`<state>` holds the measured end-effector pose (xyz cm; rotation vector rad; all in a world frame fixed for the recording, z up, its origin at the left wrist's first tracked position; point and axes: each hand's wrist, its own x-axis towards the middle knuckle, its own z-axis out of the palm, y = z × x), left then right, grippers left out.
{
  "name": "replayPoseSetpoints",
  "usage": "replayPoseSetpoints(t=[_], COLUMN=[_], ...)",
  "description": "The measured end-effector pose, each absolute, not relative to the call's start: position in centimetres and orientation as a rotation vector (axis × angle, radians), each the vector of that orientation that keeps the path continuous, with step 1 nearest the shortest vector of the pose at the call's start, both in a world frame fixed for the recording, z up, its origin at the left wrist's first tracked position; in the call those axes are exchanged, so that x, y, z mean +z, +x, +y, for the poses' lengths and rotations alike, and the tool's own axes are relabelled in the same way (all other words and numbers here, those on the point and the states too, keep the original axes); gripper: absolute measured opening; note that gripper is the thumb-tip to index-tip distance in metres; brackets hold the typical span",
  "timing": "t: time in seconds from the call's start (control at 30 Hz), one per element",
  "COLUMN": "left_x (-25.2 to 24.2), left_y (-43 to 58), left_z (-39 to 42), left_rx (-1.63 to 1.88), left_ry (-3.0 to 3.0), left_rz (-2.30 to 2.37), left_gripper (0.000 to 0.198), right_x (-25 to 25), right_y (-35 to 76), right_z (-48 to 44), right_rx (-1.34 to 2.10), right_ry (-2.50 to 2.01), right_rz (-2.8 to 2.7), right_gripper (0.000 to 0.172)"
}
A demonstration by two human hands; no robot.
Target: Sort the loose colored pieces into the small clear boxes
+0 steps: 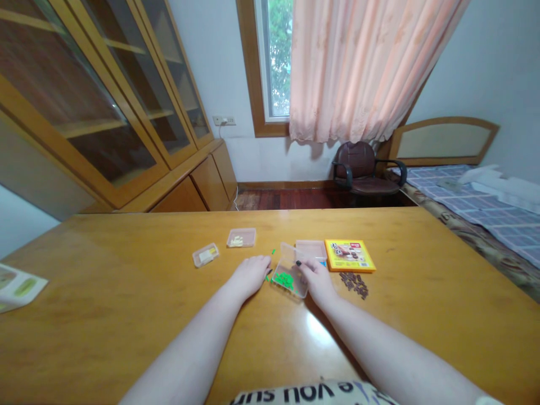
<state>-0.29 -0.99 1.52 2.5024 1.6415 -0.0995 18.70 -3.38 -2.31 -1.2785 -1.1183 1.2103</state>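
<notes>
My right hand [318,281] grips the right side of a clear plastic box [300,288], its thumb and fingers on the wall. The box is tilted, its lid raised, and a heap of small green pieces [284,280] lies inside. My left hand [252,274] rests on the table just left of the box with its fingers curled together. A few loose green pieces [267,278] lie by its fingertips; whether it pinches one is hidden. Another green piece [273,251] lies farther back on the table.
Behind the right hand is another clear box [311,249], beside a yellow game box [349,255]. Brown pieces [355,284] are scattered in front of it. To the left stand a clear box with cream pieces [241,237] and a smaller clear case [206,255]. A leaflet [21,287] lies far left.
</notes>
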Motion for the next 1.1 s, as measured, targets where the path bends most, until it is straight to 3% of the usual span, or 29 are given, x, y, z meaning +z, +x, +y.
replayPoseSetpoints(t=[0.5, 0.7, 0.83, 1.0, 1.1], left_x=[1.5, 2.5, 3.2, 3.4, 3.4], left_y=[0.0, -0.7, -0.8, 0.2, 0.3], left_z=[-1.1, -0.5, -1.4, -2.6, -2.3], left_rx=[-0.157, 0.210, 0.567, 0.419, 0.395], left_ry=[2.494, 2.446, 2.490, 2.630, 2.637], left_rz=[1.762, 1.912, 1.650, 1.228, 1.261], left_gripper=[0.022, 0.019, 0.019, 0.025, 0.025], right_x=[-2.1, -2.2, -2.0, -1.5, -1.4], right_y=[18.7, 18.8, 18.7, 18.6, 18.6], right_z=[-3.4, -3.4, -3.5, -3.6, -3.6], right_rx=[1.217, 1.220, 1.235, 1.245, 1.243], right_ry=[-1.274, -1.278, -1.266, -1.219, -1.218], right_rz=[-1.123, -1.134, -1.118, -1.127, -1.113], right_gripper=[0.021, 0.022, 0.023, 0.022, 0.020])
